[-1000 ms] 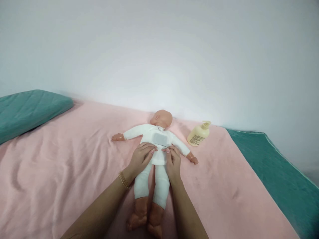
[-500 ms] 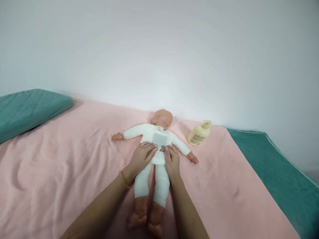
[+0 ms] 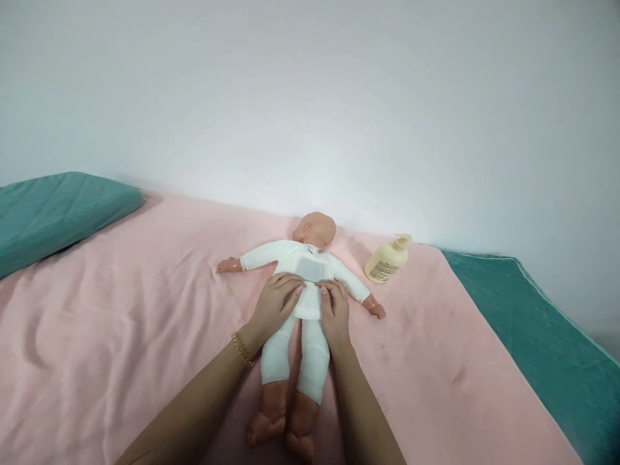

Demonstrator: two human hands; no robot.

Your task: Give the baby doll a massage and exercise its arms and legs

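A baby doll [image 3: 308,303] in a white outfit lies on its front, with its head turned to the left and its arms spread. On its back, a grey rectangular panel [image 3: 310,270] shows through the cloth. My left hand [image 3: 278,301] lies across the left side of the doll's waist, fingers stretched toward the middle and thumb apart. On the other side, my right hand [image 3: 335,310] touches the waist with its fingers bent inward and thumb on the back. The fingertips of both hands are just below the panel, a small gap between them.
A pink blanket [image 3: 159,310] with folds at the left lies under the doll. A pale yellow pump bottle [image 3: 387,259] stands to the right of the doll. Green quilted fabric shows as a rolled bundle [image 3: 62,210] at left and a sheet [image 3: 527,323] at right. A white wall [image 3: 310,97] rises behind.
The fingertips of both hands have shifted slightly on the doll's lower back, and the grey panel looks flatter. The doll and bottle have stayed in place.
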